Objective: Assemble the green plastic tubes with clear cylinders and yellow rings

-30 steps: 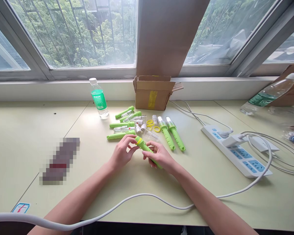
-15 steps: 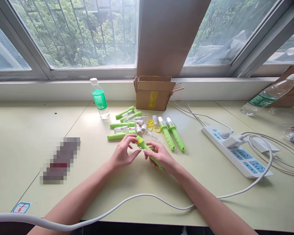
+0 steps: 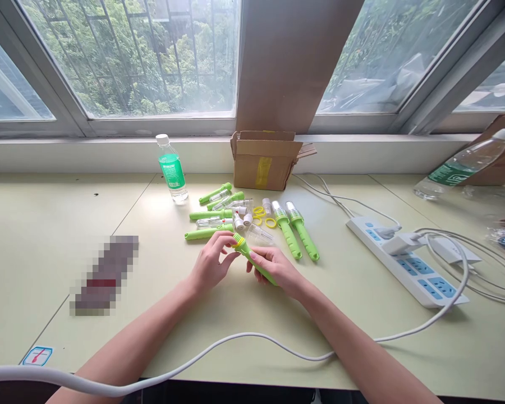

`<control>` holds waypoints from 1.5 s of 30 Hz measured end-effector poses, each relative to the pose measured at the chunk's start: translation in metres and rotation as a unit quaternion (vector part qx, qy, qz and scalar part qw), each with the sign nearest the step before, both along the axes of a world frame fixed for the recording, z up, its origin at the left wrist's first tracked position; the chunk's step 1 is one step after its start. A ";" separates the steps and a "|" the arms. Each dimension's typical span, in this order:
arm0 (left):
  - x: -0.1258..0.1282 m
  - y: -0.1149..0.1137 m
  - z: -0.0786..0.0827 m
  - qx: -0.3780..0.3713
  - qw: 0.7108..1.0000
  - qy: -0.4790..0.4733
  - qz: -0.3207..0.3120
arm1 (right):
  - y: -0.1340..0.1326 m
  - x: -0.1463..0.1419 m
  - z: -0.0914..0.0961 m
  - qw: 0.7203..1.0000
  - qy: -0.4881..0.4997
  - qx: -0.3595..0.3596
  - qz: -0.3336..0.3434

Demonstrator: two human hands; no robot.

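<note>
In the head view, the right hand (image 3: 278,268) is closed around the handle of a green stick (image 3: 252,258), holding it tilted just above the table (image 3: 59,224). The left hand (image 3: 210,264) pinches the yellow ring (image 3: 237,240) at the stick's upper end with its fingertips. Just behind lie more green sticks (image 3: 212,214), clear tubes (image 3: 258,233), loose yellow rings (image 3: 270,222), a water bottle (image 3: 172,170) and a cardboard box (image 3: 263,160).

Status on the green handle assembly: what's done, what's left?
Done-looking: two capped sticks, side by side. In hand: right hand grips a green handle, left hand pinches its yellow-ringed tip. Left: several loose handles, clear caps and yellow rings.
</note>
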State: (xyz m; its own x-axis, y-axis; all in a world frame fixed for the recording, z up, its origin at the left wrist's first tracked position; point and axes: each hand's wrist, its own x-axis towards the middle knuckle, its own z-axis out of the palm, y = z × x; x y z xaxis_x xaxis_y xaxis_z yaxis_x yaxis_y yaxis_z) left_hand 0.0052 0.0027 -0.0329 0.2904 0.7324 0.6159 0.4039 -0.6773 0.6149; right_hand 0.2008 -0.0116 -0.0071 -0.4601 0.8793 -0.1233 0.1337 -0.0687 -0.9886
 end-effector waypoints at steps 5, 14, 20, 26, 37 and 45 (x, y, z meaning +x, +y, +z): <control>0.000 0.001 -0.002 -0.006 1.000 -0.003 -0.005 | -0.001 -0.001 -0.004 0.998 -0.035 -0.027 -0.033; -0.001 0.001 -0.002 -0.004 1.000 -0.005 -0.004 | 0.002 -0.001 -0.009 0.999 -0.017 -0.017 -0.041; -0.001 0.001 -0.002 -0.009 1.000 -0.001 -0.008 | 0.001 -0.001 -0.005 1.000 -0.024 -0.002 -0.016; -0.001 0.002 -0.003 -0.019 1.000 0.003 -0.010 | 0.002 0.001 -0.010 0.997 -0.022 -0.043 -0.053; -0.001 0.000 -0.004 -0.018 1.000 0.000 -0.001 | 0.002 0.001 -0.007 0.999 0.012 -0.026 -0.015; -0.001 0.001 -0.005 -0.040 0.999 0.013 -0.010 | 0.001 0.002 -0.008 0.998 -0.026 -0.048 -0.031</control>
